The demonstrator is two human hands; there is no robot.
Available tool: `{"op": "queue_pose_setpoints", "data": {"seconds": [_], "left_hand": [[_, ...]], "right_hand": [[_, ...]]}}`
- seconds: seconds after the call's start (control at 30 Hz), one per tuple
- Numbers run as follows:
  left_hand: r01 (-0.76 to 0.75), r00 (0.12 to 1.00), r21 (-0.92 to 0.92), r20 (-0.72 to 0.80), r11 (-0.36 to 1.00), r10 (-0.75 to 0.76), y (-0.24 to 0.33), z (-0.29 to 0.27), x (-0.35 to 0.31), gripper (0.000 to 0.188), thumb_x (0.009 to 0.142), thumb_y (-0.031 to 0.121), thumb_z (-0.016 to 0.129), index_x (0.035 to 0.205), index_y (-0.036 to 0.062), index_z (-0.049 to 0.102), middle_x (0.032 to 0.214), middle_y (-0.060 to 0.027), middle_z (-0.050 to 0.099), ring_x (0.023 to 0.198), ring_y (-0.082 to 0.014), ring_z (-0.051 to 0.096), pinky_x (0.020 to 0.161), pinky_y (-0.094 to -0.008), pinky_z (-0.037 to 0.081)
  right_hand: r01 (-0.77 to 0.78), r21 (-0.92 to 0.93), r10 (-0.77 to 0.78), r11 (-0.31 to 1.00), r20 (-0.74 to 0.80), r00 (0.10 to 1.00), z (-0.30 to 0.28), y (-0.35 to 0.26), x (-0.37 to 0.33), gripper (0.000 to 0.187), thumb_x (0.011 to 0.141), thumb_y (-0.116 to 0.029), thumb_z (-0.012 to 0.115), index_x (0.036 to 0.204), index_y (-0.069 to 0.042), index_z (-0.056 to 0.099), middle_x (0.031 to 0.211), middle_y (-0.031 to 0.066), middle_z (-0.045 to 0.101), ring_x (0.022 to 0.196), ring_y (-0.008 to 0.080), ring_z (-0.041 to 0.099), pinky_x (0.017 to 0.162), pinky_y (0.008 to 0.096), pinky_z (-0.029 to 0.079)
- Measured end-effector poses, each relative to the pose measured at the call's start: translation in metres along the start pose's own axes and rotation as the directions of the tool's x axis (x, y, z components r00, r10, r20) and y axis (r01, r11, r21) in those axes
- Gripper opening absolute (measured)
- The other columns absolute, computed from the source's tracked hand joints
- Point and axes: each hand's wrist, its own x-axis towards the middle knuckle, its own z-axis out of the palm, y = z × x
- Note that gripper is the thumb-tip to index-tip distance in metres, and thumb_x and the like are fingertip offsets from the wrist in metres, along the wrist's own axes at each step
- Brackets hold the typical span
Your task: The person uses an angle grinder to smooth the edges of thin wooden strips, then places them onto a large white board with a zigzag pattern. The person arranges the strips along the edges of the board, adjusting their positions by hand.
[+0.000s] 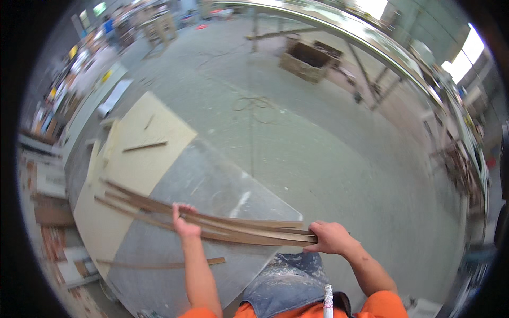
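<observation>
A bundle of several long brown wooden strips point(249, 229) lies across my front, held above a grey worktable point(212, 169). My left hand point(186, 221) is wrapped round the strips left of their middle, and their far-left ends fan apart. Round the right-hand ends my right hand point(330, 238) is closed, beyond the table's corner. One loose strip point(164, 265) rests on the table near my left forearm. A short dark strip point(145, 147) lies on the pale board point(154, 119) that covers the table's far left part.
A cardboard box point(307, 61) stands on the floor under a long bench point(339, 32) at the far right. Loops of cord point(254, 108) lie on the grey floor. Stacked boards point(55, 212) line the left side, with clutter behind them.
</observation>
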Motion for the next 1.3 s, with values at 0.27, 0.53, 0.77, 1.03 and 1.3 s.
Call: {"op": "queue_pose_setpoints", "data": {"seconds": [0.27, 0.53, 0.77, 1.03, 1.3], "left_hand": [[0.100, 0.954, -0.056, 0.290, 0.993, -0.080, -0.060, 0.075, -0.138, 0.022, 0.102, 0.034, 0.065, 0.093, 0.0138, 0.063, 0.073, 0.0032, 0.054, 0.062, -0.0111, 0.048, 0.055, -0.0281, 0.044], [0.213, 0.856, 0.041, 0.474, 0.976, -0.207, -0.198, 0.156, -0.269, 0.016, 0.096, 0.030, 0.071, 0.089, 0.0181, 0.063, 0.070, 0.0042, 0.056, 0.060, -0.0120, 0.052, 0.056, -0.0298, 0.046], [0.294, 0.757, 0.133, 0.572, 0.946, -0.316, -0.317, 0.226, -0.360, 0.018, 0.096, 0.025, 0.072, 0.096, 0.0107, 0.061, 0.075, -0.0042, 0.062, 0.066, -0.0209, 0.065, 0.063, -0.0386, 0.057], [0.271, 0.760, 0.187, 0.560, 0.944, -0.329, -0.377, 0.280, -0.339, 0.020, 0.096, 0.026, 0.071, 0.094, 0.0095, 0.061, 0.076, -0.0041, 0.064, 0.066, -0.0189, 0.067, 0.062, -0.0334, 0.056], [0.221, 0.699, 0.316, 0.608, 0.923, -0.376, -0.432, 0.373, -0.234, 0.022, 0.098, 0.028, 0.068, 0.096, 0.0058, 0.065, 0.086, -0.0073, 0.069, 0.083, -0.0184, 0.067, 0.079, -0.0328, 0.054]], "right_hand": [[-0.055, 0.228, -0.019, 0.972, 0.310, 0.951, 0.021, 0.112, -0.081, 0.049, 0.082, -0.042, 0.078, 0.113, -0.007, 0.065, 0.102, 0.0177, 0.071, 0.095, 0.0383, 0.067, 0.081, 0.0478, 0.053], [0.071, 0.626, -0.278, 0.777, 0.239, 0.930, -0.026, 0.184, -0.116, 0.059, 0.089, -0.037, 0.072, 0.136, -0.005, 0.058, 0.121, 0.0181, 0.069, 0.113, 0.0305, 0.064, 0.099, 0.0396, 0.049], [-0.122, 0.944, -0.401, 0.306, 0.245, 0.883, -0.070, 0.237, -0.109, 0.041, 0.094, -0.018, 0.071, 0.129, 0.000, 0.057, 0.103, 0.0082, 0.069, 0.088, 0.0167, 0.067, 0.080, 0.0310, 0.055], [-0.224, 0.930, -0.239, 0.290, 0.297, 0.924, -0.124, 0.275, -0.077, 0.018, 0.097, -0.013, 0.066, 0.110, -0.001, 0.060, 0.087, 0.0055, 0.064, 0.073, 0.0147, 0.063, 0.067, 0.0295, 0.054], [-0.143, 0.953, -0.265, 0.269, 0.216, 0.940, -0.220, 0.317, 0.055, 0.024, 0.096, -0.014, 0.064, 0.115, -0.002, 0.056, 0.085, 0.0099, 0.066, 0.069, 0.0217, 0.067, 0.062, 0.0343, 0.056]]}}
